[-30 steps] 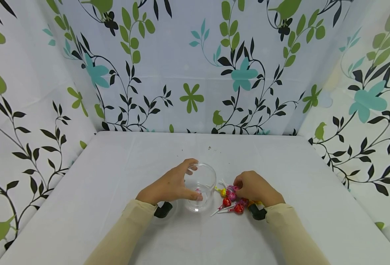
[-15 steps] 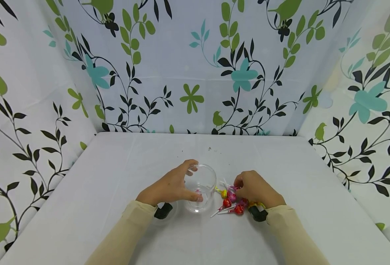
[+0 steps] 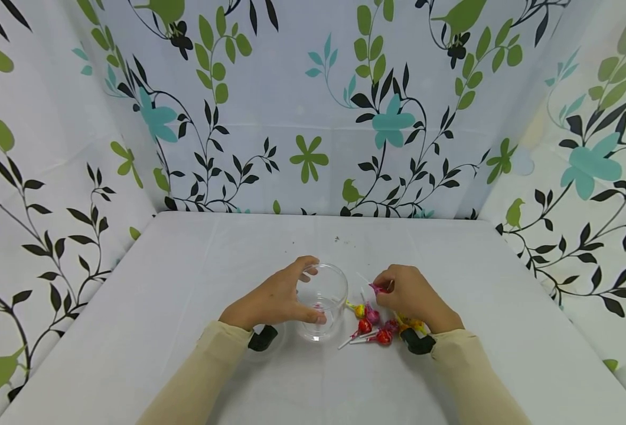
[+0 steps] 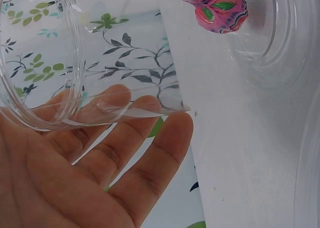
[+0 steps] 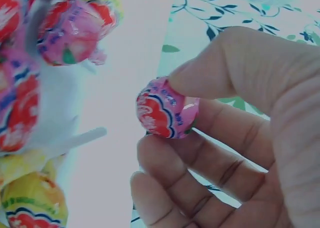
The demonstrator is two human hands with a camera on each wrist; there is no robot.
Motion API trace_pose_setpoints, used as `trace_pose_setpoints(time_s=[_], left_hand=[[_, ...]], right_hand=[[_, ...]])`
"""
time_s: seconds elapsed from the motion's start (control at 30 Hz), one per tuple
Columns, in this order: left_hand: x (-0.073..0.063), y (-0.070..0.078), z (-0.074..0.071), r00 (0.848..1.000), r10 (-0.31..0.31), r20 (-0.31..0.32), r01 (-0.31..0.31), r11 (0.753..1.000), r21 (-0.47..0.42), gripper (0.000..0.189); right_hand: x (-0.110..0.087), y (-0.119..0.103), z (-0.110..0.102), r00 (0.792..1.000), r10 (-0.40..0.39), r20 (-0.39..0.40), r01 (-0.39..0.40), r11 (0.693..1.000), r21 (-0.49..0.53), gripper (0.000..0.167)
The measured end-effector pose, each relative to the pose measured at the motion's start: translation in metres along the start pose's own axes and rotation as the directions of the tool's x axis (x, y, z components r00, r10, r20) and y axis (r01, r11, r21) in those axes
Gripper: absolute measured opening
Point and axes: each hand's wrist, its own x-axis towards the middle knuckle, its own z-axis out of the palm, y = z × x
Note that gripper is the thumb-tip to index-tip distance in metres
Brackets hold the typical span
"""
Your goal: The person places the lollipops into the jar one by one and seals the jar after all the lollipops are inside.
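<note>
My left hand (image 3: pixel 276 298) grips a clear cup (image 3: pixel 330 288) from its left side, thumb in front and fingers behind. A pink-wrapped lollipop (image 4: pixel 222 10) shows through the clear wall near the cup's base in the left wrist view. My right hand (image 3: pixel 416 298) pinches another pink lollipop (image 5: pixel 165 108) by its wrapped head between thumb and fingers, just above the pile. Below and left of that hand lie several loose lollipops, among them a yellow one (image 3: pixel 359 310), a pink one (image 3: pixel 371 315) and a red one (image 3: pixel 384 336).
A white-covered table (image 3: pixel 228 248) lies beneath everything. Small dark specks (image 3: pixel 336 239) dot it beyond the cup. Leaf-patterned curtains (image 3: pixel 307 112) close off the back and both sides. A black strap (image 3: pixel 418 342) is on the right wrist.
My right hand has risen slightly from the pile, lifting the pink lollipop with it. The left hand and cup have stayed in place.
</note>
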Motion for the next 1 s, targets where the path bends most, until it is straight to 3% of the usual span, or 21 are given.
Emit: trace_pose_setpoints(time_s=[0.23,0.57,1.0], left_hand=[[0.000,0.001,0.000,1.000,-0.009,-0.007,0.009,1.000,0.007,0.107],[-0.001,0.002,0.000,1.000,-0.012,-0.005,0.012,1.000,0.000,0.106],[-0.001,0.002,0.001,1.000,-0.026,-0.006,0.026,1.000,0.004,0.109]], right_hand=[[-0.002,-0.009,-0.005,0.993,-0.057,-0.106,0.068,0.992,0.107,0.023],[-0.002,-0.033,-0.011,0.954,-0.160,-0.253,0.226,0.940,0.257,0.020],[-0.003,-0.059,-0.013,0.935,-0.200,-0.293,0.303,0.880,0.366,0.020]])
